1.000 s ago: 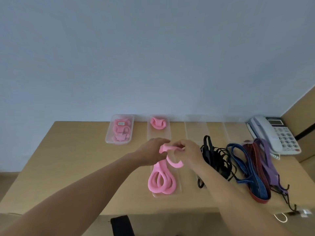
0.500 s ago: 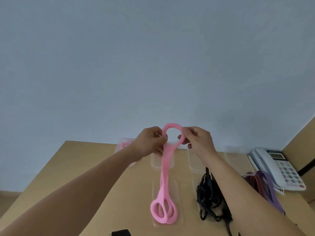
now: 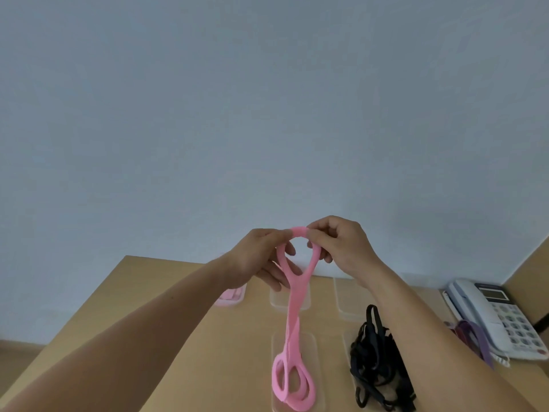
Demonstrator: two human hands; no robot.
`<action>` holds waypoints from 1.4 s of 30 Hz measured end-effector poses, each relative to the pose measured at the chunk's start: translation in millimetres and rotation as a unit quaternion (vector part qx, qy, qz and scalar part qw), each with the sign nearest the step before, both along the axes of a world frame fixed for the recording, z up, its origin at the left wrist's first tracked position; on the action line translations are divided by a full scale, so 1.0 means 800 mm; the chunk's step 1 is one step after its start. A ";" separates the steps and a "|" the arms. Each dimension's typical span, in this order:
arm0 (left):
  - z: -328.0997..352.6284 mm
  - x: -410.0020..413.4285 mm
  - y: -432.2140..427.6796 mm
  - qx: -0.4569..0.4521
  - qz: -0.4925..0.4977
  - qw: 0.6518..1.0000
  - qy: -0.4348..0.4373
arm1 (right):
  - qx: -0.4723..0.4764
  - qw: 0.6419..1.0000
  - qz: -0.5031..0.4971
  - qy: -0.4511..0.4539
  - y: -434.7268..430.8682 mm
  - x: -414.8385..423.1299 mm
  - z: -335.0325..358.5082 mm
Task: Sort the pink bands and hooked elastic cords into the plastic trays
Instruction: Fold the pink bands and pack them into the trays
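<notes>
Head view: both hands are raised in front of a plain blue-grey wall, and together they hold one long pink elastic band by its top loop. The left hand pinches the loop's upper left between thumb and forefinger; its other fingers lie looser behind the band and are partly hidden by it. The right hand has its fingers curled round the loop's upper right side. Only a short pink piece of the loop's crown shows between the two sets of fingertips.

The band hangs straight down, and its lower loops rest in the near clear plastic tray on the tan wooden worktop. The bottom edge of the frame cuts off that tray's near end.

Just right of it, a tangled bundle of black hooked elastic cords covers a second tray almost entirely, and the right forearm crosses the bundle's right side.

Farther back stand three more clear trays. The left one, which has pink in it, is mostly behind the left wrist. The middle one is crossed by the hanging band. The right one is partly behind the right wrist.

At the far right sit a white desk telephone and some purple straps, half hidden by the right arm.
</notes>
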State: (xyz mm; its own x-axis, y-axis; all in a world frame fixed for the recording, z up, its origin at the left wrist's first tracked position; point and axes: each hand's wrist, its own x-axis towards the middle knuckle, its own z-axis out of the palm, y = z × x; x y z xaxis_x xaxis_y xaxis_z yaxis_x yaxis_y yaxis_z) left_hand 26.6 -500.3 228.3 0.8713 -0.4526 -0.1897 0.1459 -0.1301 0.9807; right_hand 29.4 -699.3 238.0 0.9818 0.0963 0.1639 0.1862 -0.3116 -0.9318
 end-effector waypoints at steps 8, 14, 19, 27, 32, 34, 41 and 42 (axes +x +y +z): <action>0.027 -0.001 -0.001 -0.064 -0.024 0.998 -0.012 | 0.044 0.998 0.035 -0.020 -0.002 -0.012 0.027; 0.033 -0.001 -0.006 -0.095 -0.022 0.995 0.035 | -0.061 0.991 -0.011 -0.122 0.000 -0.014 0.024; 0.031 0.000 -0.009 -0.093 -0.001 0.994 0.054 | -0.111 0.974 -0.025 -0.196 0.005 -0.020 0.012; 0.026 0.001 -0.007 -0.070 0.007 0.996 -0.046 | 0.013 0.996 -0.011 -0.086 0.001 -0.023 0.012; 0.023 0.003 -0.007 -0.024 0.023 0.992 -0.120 | -0.014 0.999 0.016 -0.025 -0.004 -0.022 0.020; 0.022 0.003 -0.008 -0.004 0.033 0.990 -0.134 | -0.026 0.999 0.028 -0.019 -0.007 -0.020 0.020; 0.024 0.002 -0.011 -0.031 0.010 0.999 0.023 | -0.115 0.982 -0.008 -0.151 0.000 -0.017 0.003; 0.025 0.002 -0.009 -0.042 -0.004 0.998 0.045 | -0.132 0.975 -0.013 -0.177 0.001 -0.017 0.001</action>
